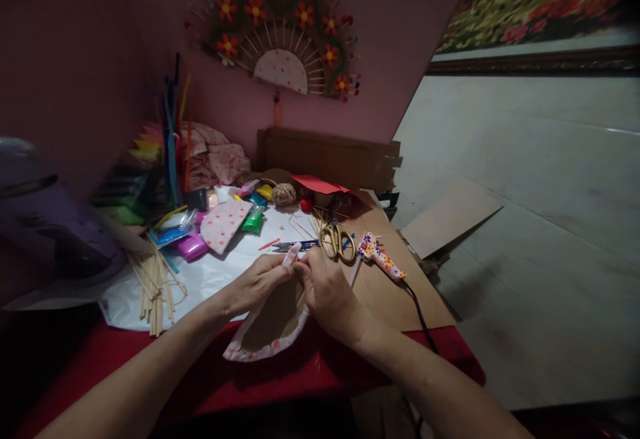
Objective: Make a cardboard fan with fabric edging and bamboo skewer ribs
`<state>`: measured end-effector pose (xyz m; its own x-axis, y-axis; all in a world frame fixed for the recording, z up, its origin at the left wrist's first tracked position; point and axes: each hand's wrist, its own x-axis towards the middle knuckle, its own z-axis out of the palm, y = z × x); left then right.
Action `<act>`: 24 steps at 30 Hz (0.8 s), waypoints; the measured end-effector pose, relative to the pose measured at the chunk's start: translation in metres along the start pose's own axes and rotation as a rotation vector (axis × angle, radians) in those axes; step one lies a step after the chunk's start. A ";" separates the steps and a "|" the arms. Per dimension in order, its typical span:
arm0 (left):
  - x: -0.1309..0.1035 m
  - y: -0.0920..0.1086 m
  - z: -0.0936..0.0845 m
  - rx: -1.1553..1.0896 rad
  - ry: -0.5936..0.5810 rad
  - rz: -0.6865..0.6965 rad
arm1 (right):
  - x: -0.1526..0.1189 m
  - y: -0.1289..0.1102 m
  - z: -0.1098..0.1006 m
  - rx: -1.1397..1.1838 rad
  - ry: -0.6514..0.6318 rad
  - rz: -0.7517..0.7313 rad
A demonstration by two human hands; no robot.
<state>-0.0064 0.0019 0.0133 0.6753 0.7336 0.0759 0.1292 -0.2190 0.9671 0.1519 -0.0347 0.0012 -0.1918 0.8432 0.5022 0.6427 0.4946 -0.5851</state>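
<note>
A half-round cardboard piece [274, 316] with pink dotted fabric folded over its edge hangs tilted above the table's front edge, its bare brown side showing. My left hand [260, 280] pinches its upper corner, where a bit of fabric sticks up. Close against it, my right hand [327, 289] grips the same corner with fingers pressed together. Just behind my hands lie gold-handled scissors [337, 242]. A fabric-covered half-round [224, 224] rests on the white sheet to the left.
A patterned glue gun [383, 256] with a black cord lies on brown cardboard [400, 302] at right. Wooden sticks [156, 289], colored clay packets [191, 246] and a twine ball [284, 194] surround the work spot. A flowered fan decoration [280, 69] hangs behind.
</note>
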 end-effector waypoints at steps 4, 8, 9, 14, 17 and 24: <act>0.001 -0.001 0.000 -0.024 0.024 -0.069 | -0.001 0.000 -0.001 0.135 0.038 0.069; 0.001 -0.004 0.001 -0.098 0.045 -0.144 | 0.008 0.003 -0.003 0.744 0.002 0.418; 0.001 -0.004 0.001 -0.103 0.030 -0.137 | 0.011 0.004 -0.003 0.896 -0.030 0.503; -0.001 -0.002 0.001 -0.111 -0.045 -0.135 | 0.017 0.003 -0.003 1.239 -0.145 0.665; -0.002 -0.001 0.001 -0.084 -0.036 -0.150 | 0.015 0.002 -0.004 1.200 -0.129 0.595; 0.001 -0.001 0.001 0.042 -0.047 -0.027 | 0.016 0.002 -0.009 0.783 -0.061 0.416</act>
<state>-0.0055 0.0019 0.0126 0.7043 0.7089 0.0377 0.1771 -0.2269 0.9577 0.1572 -0.0218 0.0137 -0.1092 0.9855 0.1301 -0.0181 0.1289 -0.9915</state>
